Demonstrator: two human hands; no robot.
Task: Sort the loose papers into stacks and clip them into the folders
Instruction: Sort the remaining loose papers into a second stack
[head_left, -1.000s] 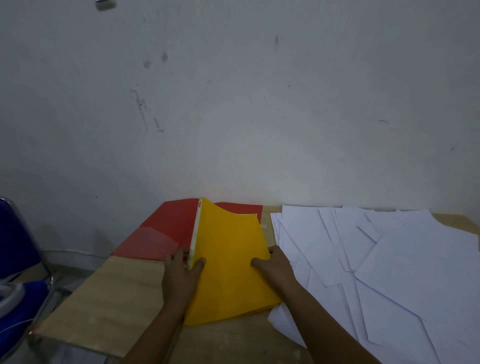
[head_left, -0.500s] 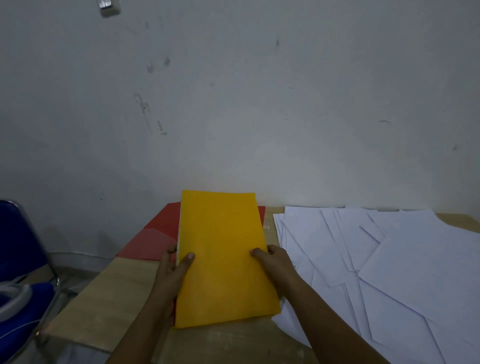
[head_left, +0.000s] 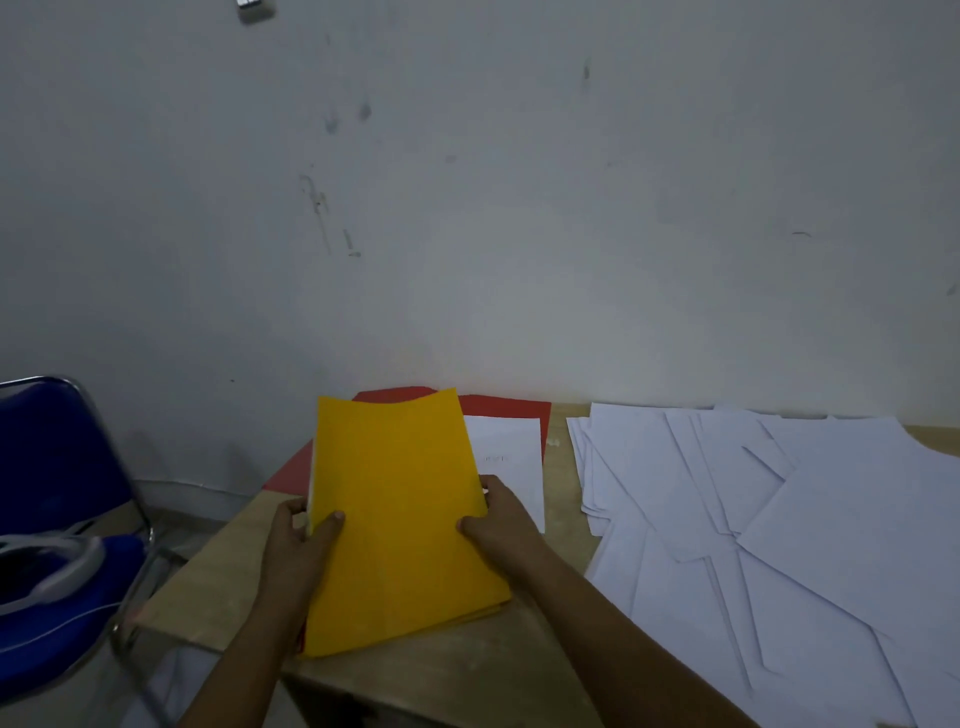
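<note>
A: Both hands on the yellow folder (head_left: 400, 519), near the front left of the table (head_left: 218, 582). Left hand (head_left: 304, 551) gripping the spine edge, thumb curled over the cover. Right hand (head_left: 501, 525) pinching the opposite edge, fingers tucked underneath.

B: And beneath it?

A: Red folder (head_left: 498, 408) lying open against the wall, with a white sheet (head_left: 511, 457) resting on its right half. Loose papers (head_left: 779, 519) fanned out over the right side of the table, unsorted, just beside the folders but not touching the yellow one.

B: Advice for the step?

A: Probably moving the yellow folder off the red one. Best kept level, gripped at both edges so whatever sits inside cannot slide out the open side. Better set down well clear of the loose papers, spine to the left, leaving the red folder free for clipping. Worth watching the far corner, bowed upward and liable to flop.

B: Different from half a second ago?

A: Yes. Folder shifted left and tilted, far edge now curled rather than flat. White sheet on the red folder uncovered, hidden before. Right hand turned further under the edge; left thumb much as before. A second ago, front cover standing half open; closed since.

B: Anything else around?

A: Blue chair (head_left: 57, 467) at the left, beside the table.
</note>
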